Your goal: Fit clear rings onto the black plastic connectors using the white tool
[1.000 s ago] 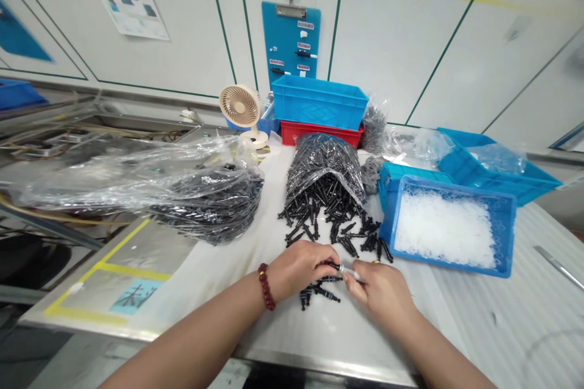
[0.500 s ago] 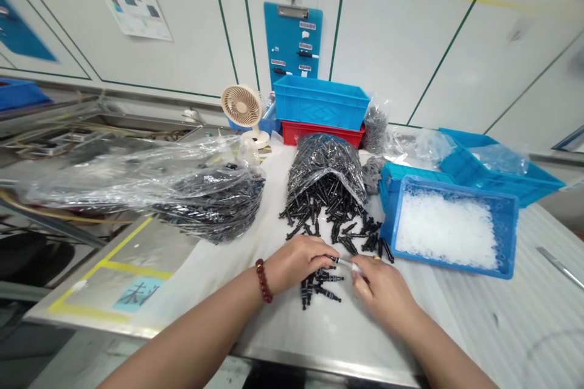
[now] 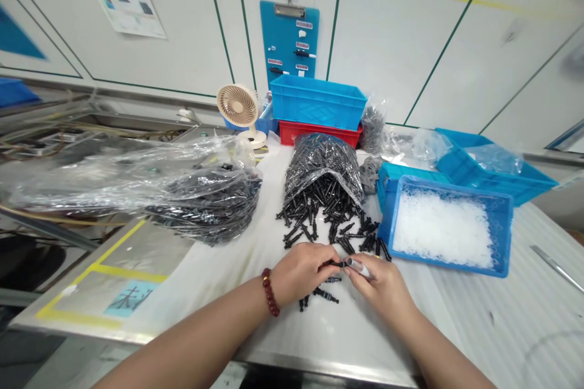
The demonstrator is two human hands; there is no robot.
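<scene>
Pinched in the fingers of my left hand [image 3: 298, 273] is a small black ribbed part [image 3: 334, 263]. My right hand [image 3: 383, 282] grips a white pen-shaped tool [image 3: 359, 267], its tip meeting the part's right end. Below the hands lie several similar black parts [image 3: 326, 296] with pale bands round them. Beyond the hands, loose black parts [image 3: 345, 245] spill from the mouth of a clear plastic bag [image 3: 323, 152]. My fingers cover much of the held part.
To the right, a tilted blue bin [image 3: 505, 237] holds many small clear rings. A large plastic bag of black pieces [image 3: 210, 200] lies at left. Behind stand a fan [image 3: 237, 105] and a blue crate [image 3: 319, 103] on a red one [image 3: 319, 134]. A metal strip [image 3: 556, 266] lies far right.
The tool and the black part have come together; before, a thin pale shaft showed between my hands. My left hand has moved slightly down. The view has shifted a little.
</scene>
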